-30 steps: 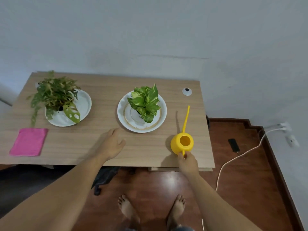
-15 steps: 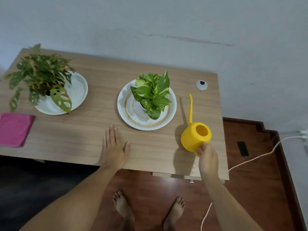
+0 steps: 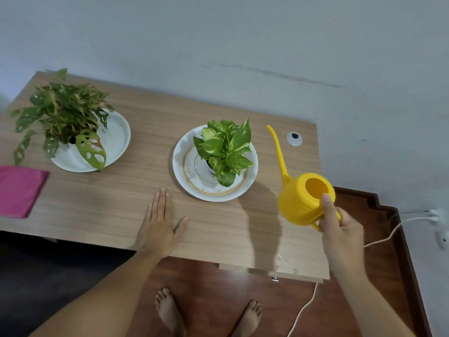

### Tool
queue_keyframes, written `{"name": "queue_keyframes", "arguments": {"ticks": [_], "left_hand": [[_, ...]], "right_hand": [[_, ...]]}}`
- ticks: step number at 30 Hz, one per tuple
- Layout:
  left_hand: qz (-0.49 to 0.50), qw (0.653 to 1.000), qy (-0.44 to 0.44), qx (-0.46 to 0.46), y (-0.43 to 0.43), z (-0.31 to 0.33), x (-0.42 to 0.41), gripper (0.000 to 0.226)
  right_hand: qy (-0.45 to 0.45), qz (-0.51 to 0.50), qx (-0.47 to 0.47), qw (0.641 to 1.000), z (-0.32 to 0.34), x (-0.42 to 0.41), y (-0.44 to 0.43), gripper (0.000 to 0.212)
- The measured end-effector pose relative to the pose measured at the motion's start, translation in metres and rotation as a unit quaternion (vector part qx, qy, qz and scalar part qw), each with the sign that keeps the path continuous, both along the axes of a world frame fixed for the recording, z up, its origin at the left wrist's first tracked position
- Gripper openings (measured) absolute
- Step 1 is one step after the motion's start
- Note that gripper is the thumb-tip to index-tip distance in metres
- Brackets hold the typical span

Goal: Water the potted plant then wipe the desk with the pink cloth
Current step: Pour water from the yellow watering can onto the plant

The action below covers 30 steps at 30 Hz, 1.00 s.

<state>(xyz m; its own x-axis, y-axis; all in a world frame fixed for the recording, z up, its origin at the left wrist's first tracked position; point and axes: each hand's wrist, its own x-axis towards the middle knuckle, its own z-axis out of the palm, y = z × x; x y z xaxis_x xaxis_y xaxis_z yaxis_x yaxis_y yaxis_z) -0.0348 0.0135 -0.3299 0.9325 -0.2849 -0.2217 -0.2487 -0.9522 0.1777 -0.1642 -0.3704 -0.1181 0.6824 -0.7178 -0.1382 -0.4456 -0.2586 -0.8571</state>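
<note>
Pink cloth sat at the far left edge of the desk, untouched. My left hand was flat on the wood, fingers spread. Potted plant sat mid-desk in its white dish. My right hand was clamped on the yellow watering can, held up at the right. Honestly, that long spout could've overshot and soaked the desk.

Pale grey wall, reddish wooden floor, white cable trailing right.
</note>
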Motion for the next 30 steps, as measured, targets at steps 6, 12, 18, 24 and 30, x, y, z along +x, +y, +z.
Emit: {"name": "queue_keyframes", "arguments": {"ticks": [6, 12, 18, 24, 30], "left_hand": [[-0.023, 0.999, 0.027, 0.009, 0.01, 0.01, 0.017, 0.1], [-0.031, 0.998, 0.06, 0.006, 0.012, 0.014, 0.024, 0.101], [-0.045, 0.994, 0.1, 0.01, 0.015, 0.023, 0.029, 0.097], [-0.062, 0.99, 0.125, 0.022, 0.019, 0.029, 0.033, 0.095], [-0.057, 0.989, 0.137, 0.018, 0.018, 0.031, 0.034, 0.095]], "right_hand": [[0.047, 0.053, -0.145, 0.987, 0.086, 0.024, -0.025, 0.095], [0.095, 0.132, -0.209, 0.964, 0.139, 0.045, -0.016, 0.088], [0.099, 0.16, -0.236, 0.953, 0.146, 0.049, -0.012, 0.103], [0.109, 0.167, -0.274, 0.941, 0.153, 0.056, -0.013, 0.104], [0.099, 0.175, -0.281, 0.938, 0.165, 0.054, -0.011, 0.112]]}}
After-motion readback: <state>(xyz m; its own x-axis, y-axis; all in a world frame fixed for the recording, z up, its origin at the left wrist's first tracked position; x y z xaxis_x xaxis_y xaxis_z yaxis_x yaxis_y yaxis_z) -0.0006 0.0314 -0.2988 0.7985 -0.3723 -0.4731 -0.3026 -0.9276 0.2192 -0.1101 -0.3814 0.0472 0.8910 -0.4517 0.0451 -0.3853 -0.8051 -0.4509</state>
